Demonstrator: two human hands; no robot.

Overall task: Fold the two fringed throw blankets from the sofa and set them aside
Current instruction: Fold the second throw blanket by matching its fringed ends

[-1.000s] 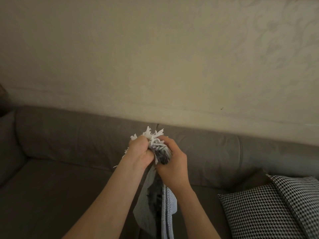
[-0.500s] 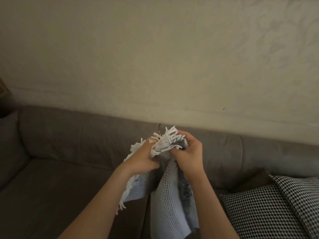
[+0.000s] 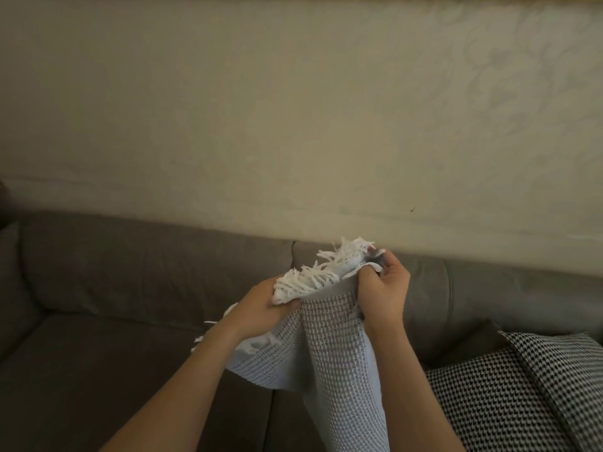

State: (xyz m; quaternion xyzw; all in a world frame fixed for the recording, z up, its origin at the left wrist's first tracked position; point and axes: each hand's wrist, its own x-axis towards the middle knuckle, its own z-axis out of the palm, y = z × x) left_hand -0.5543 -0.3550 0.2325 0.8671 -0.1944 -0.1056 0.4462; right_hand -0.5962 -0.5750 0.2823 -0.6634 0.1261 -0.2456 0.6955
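Since the earlier frame, both hands had drawn apart, stretching the fringed edge between them. The pale waffle-weave blanket (image 3: 329, 347) was held up in front of the sofa (image 3: 130, 288), over the seam between its two back cushions, and hung down out of view. The left hand (image 3: 261, 308) had its fingers curled round the bunched white fringe (image 3: 323, 272). The right hand (image 3: 383, 288), slightly higher and level with the top of the sofa's back, pinched the same edge. Two black-and-white checked cushions (image 3: 509, 396) lay on the sofa's right end. A beige wall (image 3: 293, 125) rose behind the sofa.
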